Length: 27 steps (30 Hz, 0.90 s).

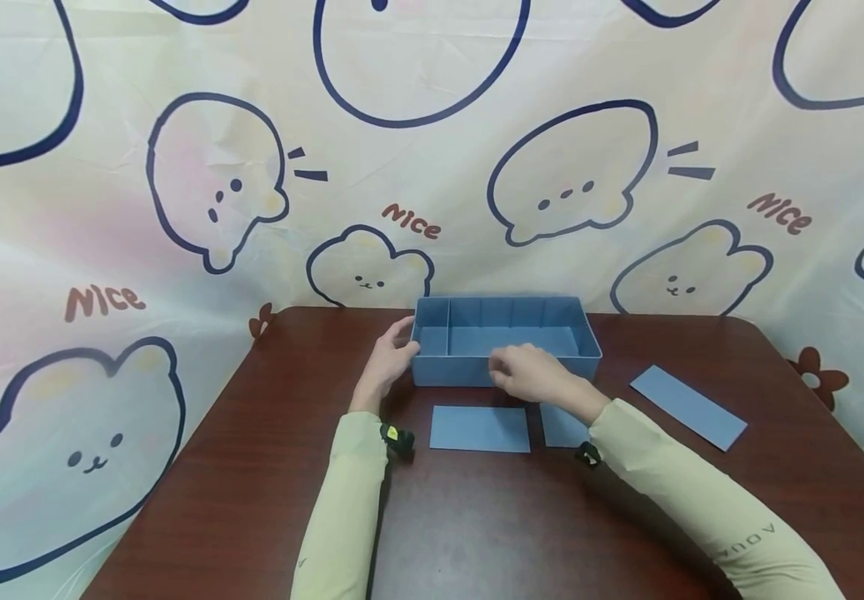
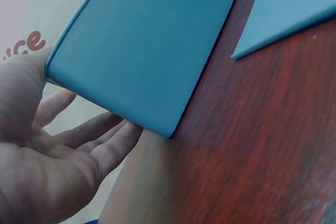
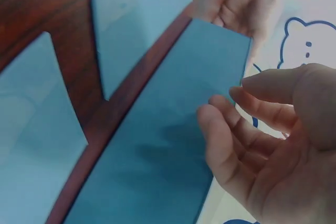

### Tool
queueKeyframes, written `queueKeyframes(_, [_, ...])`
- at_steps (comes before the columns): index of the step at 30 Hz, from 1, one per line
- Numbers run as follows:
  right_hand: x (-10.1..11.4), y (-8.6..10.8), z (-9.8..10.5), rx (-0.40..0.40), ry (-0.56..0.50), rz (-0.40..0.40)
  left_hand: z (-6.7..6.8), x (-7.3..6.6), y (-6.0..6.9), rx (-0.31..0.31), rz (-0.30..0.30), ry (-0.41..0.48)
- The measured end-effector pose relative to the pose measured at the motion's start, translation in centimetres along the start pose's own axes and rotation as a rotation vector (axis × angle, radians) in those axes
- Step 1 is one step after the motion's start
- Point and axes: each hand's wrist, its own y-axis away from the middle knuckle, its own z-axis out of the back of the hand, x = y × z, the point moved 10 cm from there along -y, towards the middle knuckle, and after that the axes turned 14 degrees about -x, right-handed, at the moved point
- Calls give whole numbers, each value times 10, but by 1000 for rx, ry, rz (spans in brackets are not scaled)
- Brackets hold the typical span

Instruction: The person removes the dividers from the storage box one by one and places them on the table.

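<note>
A blue rectangular box (image 1: 506, 372) stands on the table, with a thin divider (image 1: 447, 327) across its inside near the left end. My left hand (image 1: 387, 360) holds the box at its left end. In the left wrist view, the left thumb is at the rim and the other fingers (image 2: 113, 142) lie along the end wall. My right hand (image 1: 532, 372) hovers by the front wall near the rim, fingers loosely bent. The right wrist view shows no object between the right thumb and fingers (image 3: 218, 137); whether they touch the rim I cannot tell.
Flat blue panels lie on the brown table (image 1: 476, 525): one panel (image 1: 480, 429) in front of the box, another panel (image 1: 562, 427) partly under my right forearm, and a long panel (image 1: 689, 407) to the right. A printed cloth (image 1: 461, 167) hangs behind the table.
</note>
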Motion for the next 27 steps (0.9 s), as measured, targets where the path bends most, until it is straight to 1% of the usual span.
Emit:
queueKeyframes(4, [1, -7, 13, -67, -47, -7, 0, 1, -1, 1, 0, 3])
queueKeyframes(10, [1, -16, 25, -147, -74, -20, -1, 2, -1, 3, 3, -1])
queueKeyframes(15, [4, -22, 28, -179, -94, -25, 0, 1, -1, 1, 3, 2])
queueKeyframes(20, [7, -28, 29, -200, -138, -31, 0, 0, -1, 0, 5, 1])
queueKeyframes(27, [7, -35, 30, -272, -227, -19, 0, 2, -2, 5, 9, -1])
